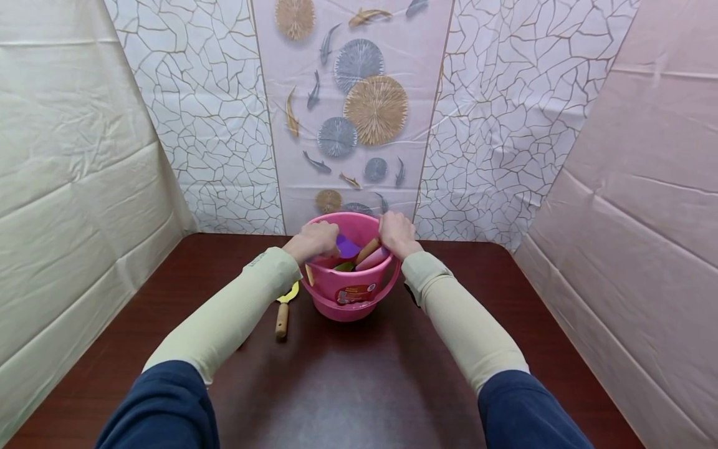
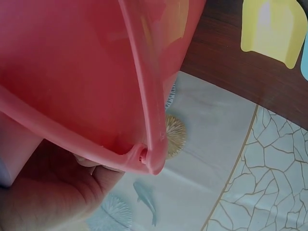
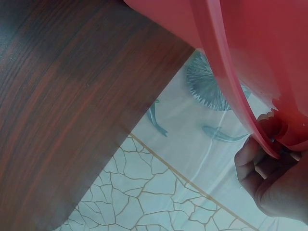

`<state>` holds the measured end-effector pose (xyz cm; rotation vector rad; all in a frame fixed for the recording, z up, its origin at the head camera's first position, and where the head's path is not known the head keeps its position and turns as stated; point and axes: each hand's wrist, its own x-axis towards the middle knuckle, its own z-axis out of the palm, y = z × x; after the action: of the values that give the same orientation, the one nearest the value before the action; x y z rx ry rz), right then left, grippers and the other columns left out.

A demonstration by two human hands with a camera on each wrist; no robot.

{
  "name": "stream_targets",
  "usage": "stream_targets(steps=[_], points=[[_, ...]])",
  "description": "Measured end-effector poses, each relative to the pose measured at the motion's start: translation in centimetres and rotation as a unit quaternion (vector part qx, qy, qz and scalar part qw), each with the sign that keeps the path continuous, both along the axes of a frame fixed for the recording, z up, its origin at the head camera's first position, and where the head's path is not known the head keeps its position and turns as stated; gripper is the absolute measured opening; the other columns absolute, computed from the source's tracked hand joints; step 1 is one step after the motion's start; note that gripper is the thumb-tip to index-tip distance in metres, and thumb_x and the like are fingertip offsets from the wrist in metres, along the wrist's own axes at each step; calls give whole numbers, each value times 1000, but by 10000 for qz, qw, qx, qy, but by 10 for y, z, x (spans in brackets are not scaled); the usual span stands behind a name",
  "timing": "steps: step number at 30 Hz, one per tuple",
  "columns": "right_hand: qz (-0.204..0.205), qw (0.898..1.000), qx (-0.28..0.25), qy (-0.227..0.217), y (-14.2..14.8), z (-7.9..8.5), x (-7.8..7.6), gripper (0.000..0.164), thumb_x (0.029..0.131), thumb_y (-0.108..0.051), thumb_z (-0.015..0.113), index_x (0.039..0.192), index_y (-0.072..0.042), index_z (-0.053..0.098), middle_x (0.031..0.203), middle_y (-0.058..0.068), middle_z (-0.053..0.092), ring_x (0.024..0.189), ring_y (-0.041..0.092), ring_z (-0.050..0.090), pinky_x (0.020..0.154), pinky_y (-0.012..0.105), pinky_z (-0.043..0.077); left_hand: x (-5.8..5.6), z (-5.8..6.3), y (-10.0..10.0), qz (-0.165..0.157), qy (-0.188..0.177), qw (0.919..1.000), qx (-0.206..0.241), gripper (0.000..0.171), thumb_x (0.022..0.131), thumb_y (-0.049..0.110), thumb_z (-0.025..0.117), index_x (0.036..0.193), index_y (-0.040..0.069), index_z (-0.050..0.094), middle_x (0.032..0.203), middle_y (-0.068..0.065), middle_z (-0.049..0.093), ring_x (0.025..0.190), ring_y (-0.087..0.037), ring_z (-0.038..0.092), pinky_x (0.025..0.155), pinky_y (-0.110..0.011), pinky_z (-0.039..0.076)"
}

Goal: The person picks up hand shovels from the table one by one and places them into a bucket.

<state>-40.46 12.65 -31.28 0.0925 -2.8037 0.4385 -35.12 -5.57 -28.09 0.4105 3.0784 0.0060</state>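
Observation:
A pink bucket [image 1: 331, 280] stands near the back of the table, a label on its front and its pink handle [image 1: 391, 284] hanging low across that side. My left hand [image 1: 318, 241] grips the bucket's left rim; in the left wrist view, the fingers curl beneath the rim beside the handle joint. On the opposite side my right hand [image 1: 399, 232] holds the rim by the other handle joint, fingers curled round it in the right wrist view. Inside lie a purple piece [image 1: 347, 247], a wooden handle [image 1: 368, 250], a pink piece [image 1: 373, 259] and something green [image 1: 344, 266].
Left of the bucket, a small tool with a yellow head and wooden handle [image 1: 282, 321] lies on the dark wooden table [image 1: 348, 386]. The left wrist view shows a yellow scoop-like head [image 2: 274, 29] and a light blue edge [image 2: 305, 60]. Patterned cloth [image 1: 224, 125] hangs behind the table.

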Motion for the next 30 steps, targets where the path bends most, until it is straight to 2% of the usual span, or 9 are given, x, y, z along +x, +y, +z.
stream_targets(steps=[5,9,14,19,23,28,30], points=[[-7,10000,-10,-2,0,1,2,47,103,-36,33,73,-9,58,102,19,69,93,37,66,79,50,52,0,-1,3,-1,-99,9999,70,20,81,24,68,94,11,62,98,-9,65,84,-21,57,72,-36,49],[67,10000,-61,-34,0,1,3,47,104,-35,33,70,-11,55,99,18,68,91,36,66,78,50,51,2,-2,8,130,-315,9990,278,12,82,19,65,89,11,59,92,-9,60,78,-21,54,65,-35,44],[94,9999,-78,9,0,1,3,47,103,-35,33,69,-12,54,98,18,68,91,36,66,79,50,51,3,-6,13,276,-554,9968,506,8,84,16,62,87,11,56,84,-7,55,73,-21,52,62,-33,42],[112,9999,-48,-17,-1,0,3,48,104,-35,32,71,-11,56,100,18,67,92,37,65,79,50,52,-2,-7,14,496,-1061,9902,758,8,82,13,64,78,11,58,67,-2,49,57,-15,50,51,-26,41],[119,9999,-11,-16,0,0,2,48,104,-35,32,73,-10,57,101,19,68,92,38,66,79,51,52,-6,-7,16,687,-1386,9839,891,5,83,12,62,80,11,59,65,-1,51,50,-12,49,47,-23,41],[116,9999,-4,59,0,0,3,48,104,-34,32,71,-10,56,98,19,68,90,37,66,77,50,53,-7,-10,19,845,-1420,9806,1054,7,82,11,59,76,11,56,65,-2,52,46,-10,48,46,-21,40],[139,9999,-19,28,0,0,3,48,104,-34,31,70,-10,55,96,18,68,89,37,66,77,50,53,-6,-14,19,914,-1329,9812,1061,8,83,12,59,76,11,56,65,-2,52,47,-10,49,47,-22,41]])
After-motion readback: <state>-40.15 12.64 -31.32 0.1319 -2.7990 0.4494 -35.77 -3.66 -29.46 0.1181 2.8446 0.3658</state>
